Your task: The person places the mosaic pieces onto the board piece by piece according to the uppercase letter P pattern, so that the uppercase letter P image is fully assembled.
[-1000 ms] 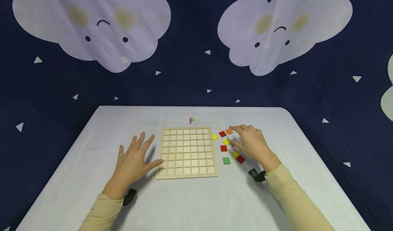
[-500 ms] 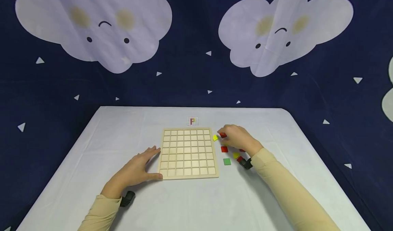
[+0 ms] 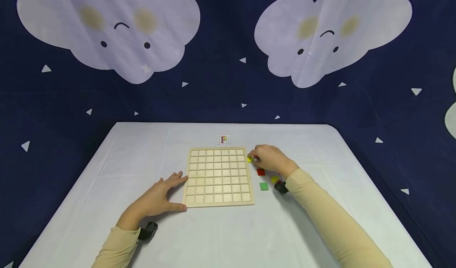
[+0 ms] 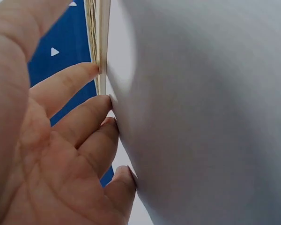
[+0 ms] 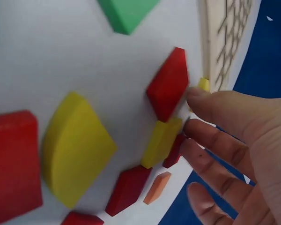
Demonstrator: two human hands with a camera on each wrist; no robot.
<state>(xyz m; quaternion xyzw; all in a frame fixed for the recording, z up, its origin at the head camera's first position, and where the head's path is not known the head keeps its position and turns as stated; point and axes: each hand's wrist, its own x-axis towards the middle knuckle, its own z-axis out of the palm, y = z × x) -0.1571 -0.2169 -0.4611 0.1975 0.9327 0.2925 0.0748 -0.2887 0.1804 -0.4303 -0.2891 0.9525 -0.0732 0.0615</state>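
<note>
A wooden grid board [image 3: 219, 206] lies in the middle of the white table, its square cells bare. My left hand [image 3: 154, 196] touches the board's left side, forefinger at the left edge and thumb at the near corner; the left wrist view shows its fingertips right at the rim. Beside the board's upper right edge, my right hand [image 3: 272, 158] pinches a small yellow tile [image 3: 250, 159] between thumb and fingers. In the right wrist view that tile is mostly hidden behind the thumb, and a red tile [image 5: 168, 86] lies close to the thumb tip.
A small card [image 3: 224, 140] with a coloured grid pattern lies behind the board. Right of the board are a green tile [image 3: 264, 186], another yellow tile [image 3: 275, 179] and several red ones. The right wrist view also shows an orange tile [image 5: 157, 188]. Dark blue cloth hangs behind the table.
My right hand has moved left over the tiles to the yellow one by the board, its fingers drawing together. My left hand has come down to the board's left edge and near corner.
</note>
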